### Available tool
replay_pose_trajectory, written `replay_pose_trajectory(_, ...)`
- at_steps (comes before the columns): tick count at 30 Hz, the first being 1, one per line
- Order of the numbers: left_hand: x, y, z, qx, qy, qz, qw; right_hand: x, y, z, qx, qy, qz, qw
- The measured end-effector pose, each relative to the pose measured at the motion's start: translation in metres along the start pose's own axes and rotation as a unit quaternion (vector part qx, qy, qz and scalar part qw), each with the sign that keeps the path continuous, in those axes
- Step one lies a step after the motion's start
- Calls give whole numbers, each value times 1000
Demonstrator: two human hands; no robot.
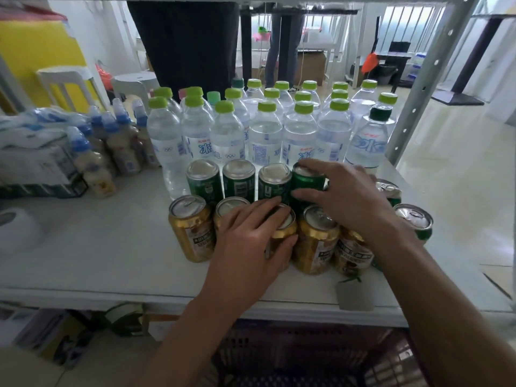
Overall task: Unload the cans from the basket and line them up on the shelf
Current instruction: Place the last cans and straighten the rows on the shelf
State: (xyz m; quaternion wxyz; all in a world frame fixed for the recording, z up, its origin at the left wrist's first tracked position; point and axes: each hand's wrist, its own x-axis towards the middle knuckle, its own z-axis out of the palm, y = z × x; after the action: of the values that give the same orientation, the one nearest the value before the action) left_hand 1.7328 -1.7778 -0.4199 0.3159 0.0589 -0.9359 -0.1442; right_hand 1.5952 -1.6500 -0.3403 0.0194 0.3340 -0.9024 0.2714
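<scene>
Your shelf (97,247) carries everything: water bottles (265,127) stand at its back, green cans (240,177) in a row just in front of them, gold cans (192,227) nearest its front edge, and the basket (307,358) sits below that edge. Your left hand (248,241) wraps a gold can (282,233) in the front row. Your right hand (343,196) grips a green can (307,180) from above, at the right end of the back row.
</scene>
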Motion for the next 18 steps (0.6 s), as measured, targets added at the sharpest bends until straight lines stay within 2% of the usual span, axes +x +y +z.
replay_pose_trajectory(3,0,0,-1,-4,-1,0,1000,5,2,5,25,31,-8,999)
replay_pose_trajectory(11,-1,-2,-8,-34,6,15,999,2,6,-11,-16,-52,-13,998)
replay_pose_trajectory(13,0,-5,-16,-45,32,9,998,-7,2,-14,-22,-3,-25,999)
replay_pose_trajectory(16,5,-20,-32,-10,89,-43,995,-25,-9,-6,6,134,-65,989)
replay_pose_trajectory(18,7,-36,-40,19,83,-95,992,-31,-17,10,-1,154,-102,983)
